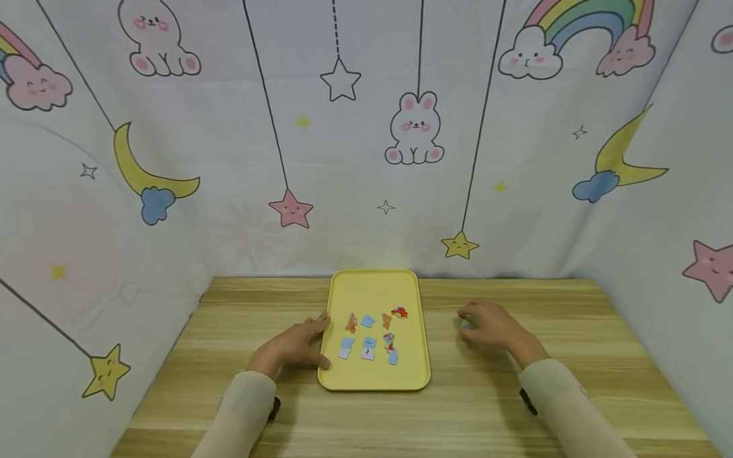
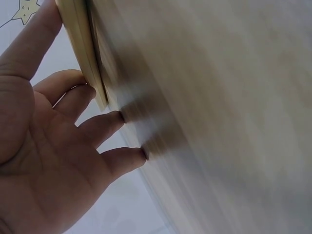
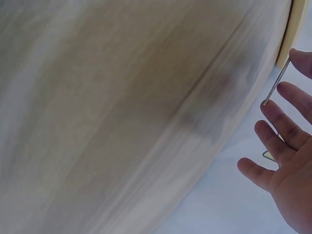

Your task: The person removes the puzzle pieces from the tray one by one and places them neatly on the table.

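Observation:
A yellow tray [image 1: 373,384] lies on the wooden table, with several small cut-out puzzle pieces [image 1: 368,349] on it. Its left edge is touched by my left hand [image 1: 292,344], thumb toward the near corner and fingers spread farther up. In the left wrist view, the thumb and first fingers of that hand meet the tray's side [image 2: 80,44], while the other fingertips reach down to the tabletop. Right of the tray, my right hand [image 1: 490,326] pinches a small blue-green puzzle piece [image 1: 465,323] above the table. The right wrist view shows this piece [image 3: 276,82] edge-on, thin and flat, between thumb and fingertips.
On the tray are an orange piece [image 1: 352,322], a red piece [image 1: 400,312] and several light-blue ones in loose rows. The wooden table [image 1: 456,427] meets a white printed cloth [image 1: 369,148] at the back and on both sides.

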